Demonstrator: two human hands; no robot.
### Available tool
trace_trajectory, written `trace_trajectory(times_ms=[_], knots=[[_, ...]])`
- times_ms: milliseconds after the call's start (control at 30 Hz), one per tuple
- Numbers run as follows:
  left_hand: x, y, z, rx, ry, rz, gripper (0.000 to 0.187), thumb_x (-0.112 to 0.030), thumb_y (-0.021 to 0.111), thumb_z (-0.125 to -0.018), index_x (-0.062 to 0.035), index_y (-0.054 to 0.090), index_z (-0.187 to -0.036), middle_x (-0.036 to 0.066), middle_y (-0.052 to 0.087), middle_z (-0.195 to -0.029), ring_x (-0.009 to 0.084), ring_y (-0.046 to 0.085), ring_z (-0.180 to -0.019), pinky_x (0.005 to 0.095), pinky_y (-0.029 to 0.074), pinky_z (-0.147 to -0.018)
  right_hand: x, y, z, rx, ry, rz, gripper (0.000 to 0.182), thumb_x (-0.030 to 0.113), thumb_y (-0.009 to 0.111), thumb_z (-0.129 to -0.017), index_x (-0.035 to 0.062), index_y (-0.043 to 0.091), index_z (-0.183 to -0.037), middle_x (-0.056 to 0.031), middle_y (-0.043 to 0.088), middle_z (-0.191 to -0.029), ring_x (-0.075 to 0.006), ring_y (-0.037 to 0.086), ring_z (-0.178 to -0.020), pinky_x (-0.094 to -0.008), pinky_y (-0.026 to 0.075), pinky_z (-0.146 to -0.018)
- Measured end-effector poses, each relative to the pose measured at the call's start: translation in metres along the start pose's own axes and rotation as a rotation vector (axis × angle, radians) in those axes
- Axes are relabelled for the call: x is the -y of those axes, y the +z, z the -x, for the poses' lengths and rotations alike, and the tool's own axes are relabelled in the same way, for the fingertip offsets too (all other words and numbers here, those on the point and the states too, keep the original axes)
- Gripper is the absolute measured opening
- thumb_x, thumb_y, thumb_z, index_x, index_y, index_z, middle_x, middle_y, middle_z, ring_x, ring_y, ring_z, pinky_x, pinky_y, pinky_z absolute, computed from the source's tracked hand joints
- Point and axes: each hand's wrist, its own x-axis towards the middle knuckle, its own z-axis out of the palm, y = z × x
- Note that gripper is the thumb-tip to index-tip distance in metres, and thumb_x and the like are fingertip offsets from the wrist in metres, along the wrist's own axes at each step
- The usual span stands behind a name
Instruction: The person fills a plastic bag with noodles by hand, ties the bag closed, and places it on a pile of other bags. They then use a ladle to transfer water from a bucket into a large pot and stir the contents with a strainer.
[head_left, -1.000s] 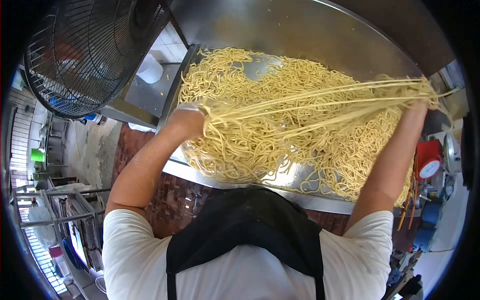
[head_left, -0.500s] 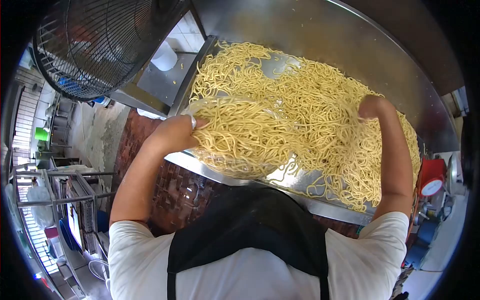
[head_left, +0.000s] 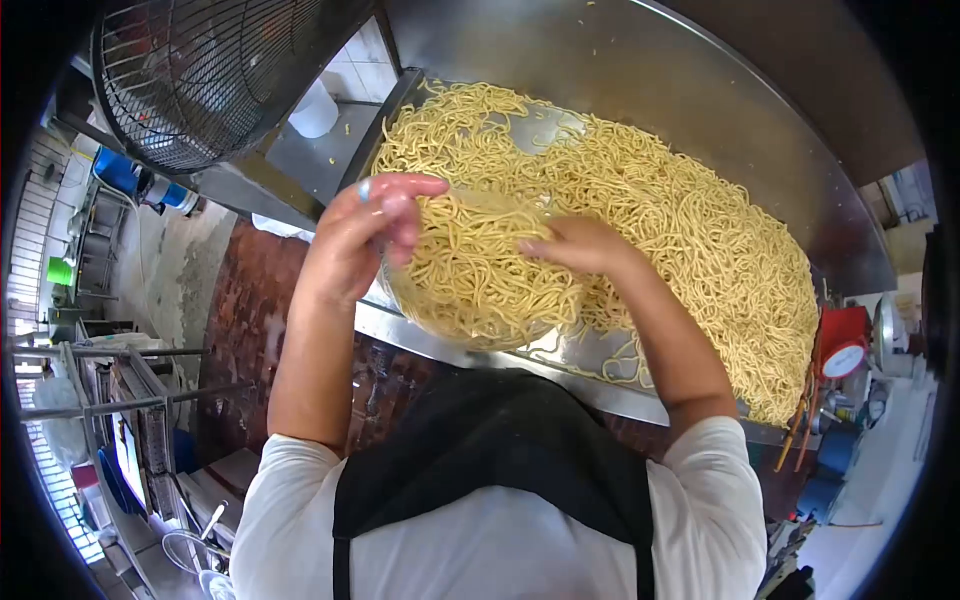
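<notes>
Yellow noodles (head_left: 480, 270) now bunched in clear bag (head_left: 440, 320) at near edge of steel table (head_left: 700, 90), no longer stretched between raised arms. Left hand (head_left: 375, 225) gripping bag rim, fingers curled. Right hand (head_left: 580, 245) flat on noodles, fingers together, pressing down. Fan (head_left: 220, 70) upper left.

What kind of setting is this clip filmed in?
Most likely a commercial noodle-making or food-prep kitchen. A large heap of yellow noodles is spread over a wide steel table, a big caged industrial fan stands beside it, and a red weighing scale sits at the table's end.
</notes>
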Motion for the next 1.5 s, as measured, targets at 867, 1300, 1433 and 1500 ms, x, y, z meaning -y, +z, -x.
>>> trace_trajectory(times_ms=[867,1300,1433,1500], knots=[[0.062,0.082,-0.036,0.466,-0.152,-0.230,0.077,-0.005,0.078,-0.074,-0.0003,0.044,-0.143,0.013,0.059,-0.132,0.0054,0.057,-0.070,0.0227,0.048,-0.064,0.030,-0.004,0.098,-0.610,-0.194,0.077,0.026,0.025,0.068,-0.076,0.0140,0.071,-0.099,-0.0133,0.071,-0.090,-0.0347,0.067,-0.083,-0.0452,0.053,-0.072],[0.022,0.023,-0.041,0.389,-0.090,-0.586,0.045,-0.006,0.074,-0.078,-0.0047,0.060,-0.121,0.011,0.070,-0.100,0.0191,0.067,-0.088,0.0317,0.053,-0.076,-0.108,0.018,0.099,-0.524,0.407,-0.261,0.024,0.036,0.067,-0.090,0.0158,0.074,-0.101,-0.0085,0.069,-0.083,-0.0200,0.065,-0.075,-0.0383,0.052,-0.068],[0.034,-0.004,-0.031,0.469,-0.180,-1.347,0.045,-0.041,0.066,-0.088,-0.0066,0.065,-0.116,0.028,0.065,-0.086,0.0417,0.065,-0.087,0.0469,0.051,-0.077,-0.185,-0.007,0.102,-0.888,0.540,-0.349,0.033,0.044,0.067,-0.090,0.0142,0.073,-0.102,-0.0146,0.071,-0.091,-0.0314,0.068,-0.088,-0.0412,0.052,-0.080],[0.023,0.005,-0.028,0.427,-0.284,-1.466,0.044,-0.044,0.062,-0.090,-0.0052,0.066,-0.110,0.027,0.066,-0.090,0.0439,0.064,-0.089,0.0497,0.050,-0.077,-0.214,-0.022,0.101,-1.062,0.521,-0.407,0.027,0.026,0.072,-0.087,0.0083,0.072,-0.107,-0.0152,0.073,-0.093,-0.0264,0.070,-0.086,-0.0367,0.053,-0.078]])
